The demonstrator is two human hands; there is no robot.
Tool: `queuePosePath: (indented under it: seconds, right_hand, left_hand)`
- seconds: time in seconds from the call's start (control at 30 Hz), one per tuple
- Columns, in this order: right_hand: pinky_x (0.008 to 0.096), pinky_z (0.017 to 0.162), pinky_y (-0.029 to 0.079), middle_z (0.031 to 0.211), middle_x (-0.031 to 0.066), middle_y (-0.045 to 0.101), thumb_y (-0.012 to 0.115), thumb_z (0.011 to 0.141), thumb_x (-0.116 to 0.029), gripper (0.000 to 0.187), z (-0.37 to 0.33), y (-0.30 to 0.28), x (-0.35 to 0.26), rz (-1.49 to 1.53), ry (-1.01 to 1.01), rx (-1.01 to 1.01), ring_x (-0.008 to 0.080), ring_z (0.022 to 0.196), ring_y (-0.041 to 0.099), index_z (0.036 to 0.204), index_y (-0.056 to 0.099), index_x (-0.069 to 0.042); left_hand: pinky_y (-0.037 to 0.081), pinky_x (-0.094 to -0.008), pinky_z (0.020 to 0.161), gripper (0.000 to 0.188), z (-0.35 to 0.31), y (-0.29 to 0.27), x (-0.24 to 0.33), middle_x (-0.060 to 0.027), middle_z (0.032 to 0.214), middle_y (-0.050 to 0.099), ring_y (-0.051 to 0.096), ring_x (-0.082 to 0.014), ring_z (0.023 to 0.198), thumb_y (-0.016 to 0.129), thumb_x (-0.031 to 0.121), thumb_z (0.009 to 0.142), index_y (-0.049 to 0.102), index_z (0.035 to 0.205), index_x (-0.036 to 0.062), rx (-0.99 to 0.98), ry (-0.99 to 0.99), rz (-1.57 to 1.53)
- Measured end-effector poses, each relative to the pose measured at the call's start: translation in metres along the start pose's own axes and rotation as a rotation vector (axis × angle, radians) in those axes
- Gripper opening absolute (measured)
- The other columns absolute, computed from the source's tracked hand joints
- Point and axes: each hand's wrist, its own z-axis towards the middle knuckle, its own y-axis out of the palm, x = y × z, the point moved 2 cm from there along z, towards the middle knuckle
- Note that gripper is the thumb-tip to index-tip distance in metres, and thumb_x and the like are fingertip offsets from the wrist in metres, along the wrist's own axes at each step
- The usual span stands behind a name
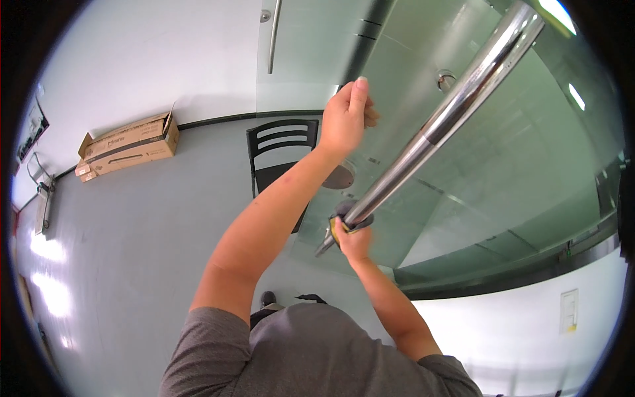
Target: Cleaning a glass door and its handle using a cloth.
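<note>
A long shiny metal bar handle [450,116] runs slantwise in front of a green-tinted glass panel [503,152]. Near its lower end, my right hand [354,243] is closed on a dark grey cloth [362,216] with a yellow edge, which is pressed round the bar. My left hand [347,119] is raised in front of the glass, to the left of the bar and apart from it. Its fingers are loosely curled, the thumb points up, and nothing shows in it.
A black chair [283,142] with a slatted back stands beyond my left forearm. Against the white wall at the far left lies a long cardboard box [129,147]. A second, thin door handle [274,40] is at the top, and a wall switch plate [569,311] is at the right.
</note>
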Motion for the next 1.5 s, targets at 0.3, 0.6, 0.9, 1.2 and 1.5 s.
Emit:
queuePosePath:
  seconds: [0.3,0.6,0.9,1.2,1.5]
  right_hand:
    - [0.0333,0.071,0.048,0.082,0.0069,0.064,0.073,0.075,-0.011,0.019,0.04,-0.011,-0.036,0.241,-0.039,0.048,0.0181,0.077,0.062,0.089,0.063,-0.003]
    - [0.0291,0.074,0.045,0.092,0.0074,0.061,0.063,0.084,-0.009,0.021,0.106,-0.051,-0.141,0.378,-0.277,0.045,0.014,0.08,0.055,0.101,0.057,0.003]
    - [0.0307,0.086,0.041,0.105,0.0081,0.057,0.043,0.096,-0.027,0.033,0.094,-0.071,-0.127,0.482,-0.203,-0.053,0.0177,0.095,0.051,0.112,0.051,0.002]
    - [0.0288,0.083,0.042,0.101,0.0072,0.058,0.044,0.098,-0.034,0.043,0.084,-0.078,-0.122,0.59,0.007,-0.042,0.0142,0.094,0.051,0.114,0.052,0.004]
    - [0.0505,0.09,0.039,0.121,0.028,0.049,0.062,0.081,-0.014,0.039,0.059,-0.076,-0.125,-0.173,-0.409,-0.063,0.0466,0.108,0.047,0.115,0.053,0.003]
  left_hand:
    - [0.046,-0.0281,0.056,0.055,0.007,0.0,-0.009,-0.0059,0.065,0.055,0.057,-0.0147,0.057,0.037,0.051,0.097,0.05,0.078,0.0012,-0.044,-0.027,-0.048]
    - [0.046,-0.0287,0.056,0.055,0.011,-0.009,-0.001,-0.0077,0.067,0.059,0.057,-0.0148,0.058,0.037,0.05,0.097,0.051,0.078,0.0011,-0.05,0.034,-0.019]
    - [0.045,-0.0287,0.074,0.027,-0.025,-0.009,0.01,-0.0116,0.092,0.059,0.056,-0.0184,0.083,0.049,0.025,0.095,0.052,0.101,-0.0013,0.23,0.329,0.369]
    - [0.045,-0.031,0.078,0.023,-0.16,-0.007,-0.068,-0.0102,0.103,0.057,0.055,-0.0203,0.086,0.05,0.017,0.094,0.051,0.109,-0.0011,-0.386,0.085,0.249]
    - [0.048,-0.0333,0.086,0.052,-0.165,0.013,-0.086,-0.0073,0.12,0.055,0.056,-0.0192,0.106,0.031,0.048,0.099,0.045,0.128,0.0079,-0.365,-0.812,-0.585]
